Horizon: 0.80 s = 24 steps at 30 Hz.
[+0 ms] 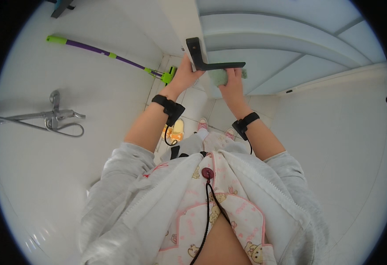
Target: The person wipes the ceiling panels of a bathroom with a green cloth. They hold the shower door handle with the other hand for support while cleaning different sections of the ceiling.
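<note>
A white door with frosted glass panels (263,59) stands in front of me, its black lever handle (223,65) jutting out from the edge. My left hand (186,77) is at the door's edge, just below the handle's mount, its fingers partly hidden behind the door and handle. Under the lever, my right hand (232,84) holds a light green cloth (219,77) against the door; part of the cloth shows on both sides of the fingers. Black bands with small devices and cables sit on both wrists.
A purple and green mop (90,49) leans on the left wall. A chrome shower mixer with hose (52,116) is fixed at the left. Orange and yellow slippers (177,130) lie on the tiled floor beside my feet in pink shoes (202,124).
</note>
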Available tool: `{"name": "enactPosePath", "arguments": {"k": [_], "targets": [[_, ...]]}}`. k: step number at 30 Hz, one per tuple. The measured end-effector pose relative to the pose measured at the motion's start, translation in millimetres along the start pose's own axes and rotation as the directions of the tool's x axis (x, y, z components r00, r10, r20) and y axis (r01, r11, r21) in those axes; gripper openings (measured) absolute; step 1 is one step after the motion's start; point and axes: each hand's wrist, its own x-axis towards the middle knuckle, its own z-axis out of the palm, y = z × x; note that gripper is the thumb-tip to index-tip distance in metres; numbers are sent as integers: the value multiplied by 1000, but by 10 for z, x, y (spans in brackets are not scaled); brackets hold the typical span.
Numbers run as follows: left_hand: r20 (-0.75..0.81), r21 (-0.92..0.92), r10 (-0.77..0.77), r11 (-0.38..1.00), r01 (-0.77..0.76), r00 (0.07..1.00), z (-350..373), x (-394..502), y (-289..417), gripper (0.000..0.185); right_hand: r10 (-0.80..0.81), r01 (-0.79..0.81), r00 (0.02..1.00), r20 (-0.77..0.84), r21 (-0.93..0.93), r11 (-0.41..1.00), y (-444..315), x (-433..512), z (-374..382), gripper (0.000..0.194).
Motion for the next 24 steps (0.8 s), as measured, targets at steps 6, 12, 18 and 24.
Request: {"name": "enactPosePath", "arguments": {"k": [6, 12, 18, 24], "targets": [[8, -102, 16, 995, -15, 1000, 44, 8, 44, 39, 18, -26, 996, -92, -78, 997, -68, -15, 151, 45], [41, -138, -17, 990, 22, 999, 51, 35, 63, 37, 63, -106, 970, -237, -171, 980, 15, -9, 221, 42], [65, -81, 18, 997, -13, 998, 35, 32, 15, 34, 100, -186, 889, -447, -153, 971, 220, -85, 31, 37], [63, -148, 131, 982, -120, 989, 44, 53, -49, 37, 162, -253, 788, -593, -73, 965, 442, -180, -170, 37]]}}
